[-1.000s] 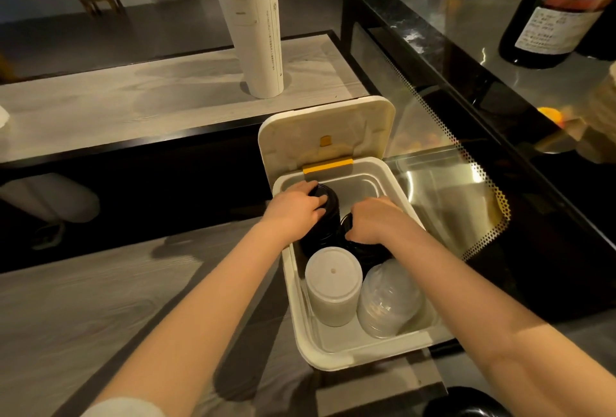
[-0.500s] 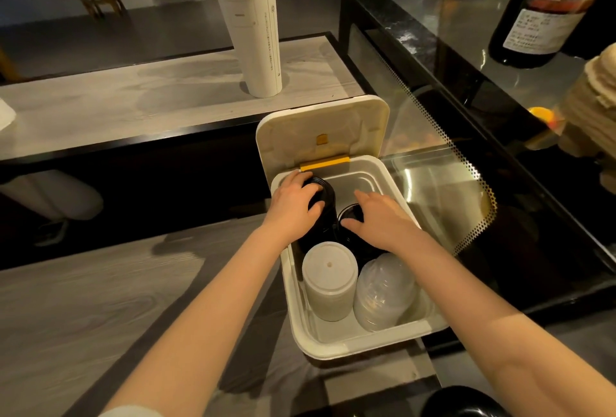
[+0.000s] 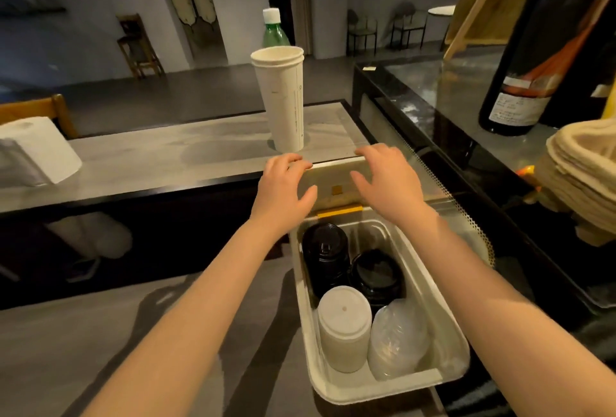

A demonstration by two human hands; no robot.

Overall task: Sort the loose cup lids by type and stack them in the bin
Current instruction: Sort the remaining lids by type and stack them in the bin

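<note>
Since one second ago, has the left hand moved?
Yes. The left hand went from the black lid stack in the bin up to the hinged lid, fingers over its top edge.

head view, forward and down, close

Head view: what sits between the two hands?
Head view: only the raised lid spans between left hand and right hand, its small yellow square showing in the gap.

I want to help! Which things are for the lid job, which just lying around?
For the job: white plastic bin, black lid stacks, white lid stack, clear domed lid stack.
Just lying about: tall white paper cup stack, green plastic bottle, dark glass bottle, white paper towel roll.
</note>
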